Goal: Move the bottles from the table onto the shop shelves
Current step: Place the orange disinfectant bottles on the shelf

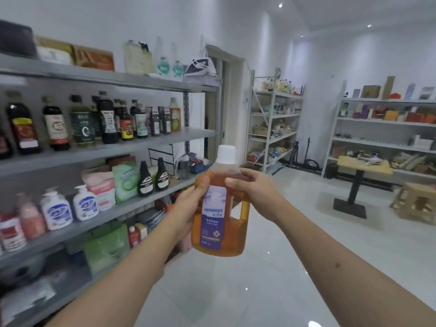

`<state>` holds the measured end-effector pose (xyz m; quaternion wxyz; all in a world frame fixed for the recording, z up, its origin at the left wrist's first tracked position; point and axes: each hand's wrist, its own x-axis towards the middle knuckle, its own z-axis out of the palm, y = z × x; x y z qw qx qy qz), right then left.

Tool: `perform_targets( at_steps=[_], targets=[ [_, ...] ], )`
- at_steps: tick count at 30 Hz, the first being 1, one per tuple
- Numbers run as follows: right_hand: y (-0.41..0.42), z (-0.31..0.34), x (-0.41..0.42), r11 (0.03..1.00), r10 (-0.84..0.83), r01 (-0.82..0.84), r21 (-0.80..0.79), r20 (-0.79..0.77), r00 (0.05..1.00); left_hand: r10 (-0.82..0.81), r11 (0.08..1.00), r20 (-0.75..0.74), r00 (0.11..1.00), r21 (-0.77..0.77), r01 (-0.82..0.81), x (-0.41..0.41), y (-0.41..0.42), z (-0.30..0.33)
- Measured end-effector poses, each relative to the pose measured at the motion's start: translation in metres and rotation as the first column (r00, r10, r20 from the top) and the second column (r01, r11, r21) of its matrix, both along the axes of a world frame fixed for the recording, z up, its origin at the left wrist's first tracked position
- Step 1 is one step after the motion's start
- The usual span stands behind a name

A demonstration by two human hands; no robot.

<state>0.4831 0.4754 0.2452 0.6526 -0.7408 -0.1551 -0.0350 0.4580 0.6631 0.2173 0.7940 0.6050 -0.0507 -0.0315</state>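
An amber bottle (232, 234) with a white cap, a purple "seaways" label and a moulded handle is held upright in front of me, in mid-air over the floor. My left hand (188, 208) grips its left side, thumb on the shoulder. My right hand (252, 185) holds the upper right, at the shoulder above the handle. The grey shop shelves (151, 140) run along my left, with dark sauce bottles (106, 119) on the middle level and a similar amber bottle (175, 115) at that row's far end.
Lower shelf levels hold white pump bottles (59, 211), pouches and two dark squeeze bottles (153, 175). A small wooden table (363, 167) and a wooden stool (415, 202) stand at the right on the white tiled floor. More shelving lines the far walls.
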Motion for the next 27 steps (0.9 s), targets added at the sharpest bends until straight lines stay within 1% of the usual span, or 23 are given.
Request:
perform_targets(
  at_steps=[3,5,9,14,17,22,27],
  targets=[
    [0.032,0.016,0.016,0.997,0.076,-0.076,0.003,0.027,0.997,0.104,0.992,0.0,0.995,-0.077,-0.104,0.003,0.026,0.013],
    [0.056,0.023,0.025,0.991,0.131,-0.131,0.012,0.026,0.991,0.18,0.979,-0.011,0.984,-0.095,-0.18,0.006,0.046,0.02],
    [0.104,0.027,0.046,0.978,0.209,-0.209,-0.023,-0.007,0.978,0.322,0.94,-0.007,0.947,-0.116,-0.321,0.019,0.091,0.025],
    [0.149,0.025,0.072,0.967,0.253,-0.253,-0.024,-0.02,0.967,0.404,0.906,-0.003,0.915,-0.138,-0.401,0.038,0.147,0.029],
    [0.18,0.026,0.09,0.961,0.275,-0.276,-0.02,-0.038,0.961,0.409,0.905,0.013,0.912,-0.131,-0.404,0.049,0.18,0.032],
    [0.235,0.028,0.116,0.964,0.262,-0.263,-0.037,-0.04,0.964,0.447,0.891,0.037,0.894,-0.106,-0.441,0.07,0.231,0.037],
    [0.269,0.026,0.141,0.955,0.289,-0.291,-0.055,-0.052,0.956,0.455,0.89,0.047,0.889,-0.063,-0.452,0.093,0.266,0.035]
  ],
)
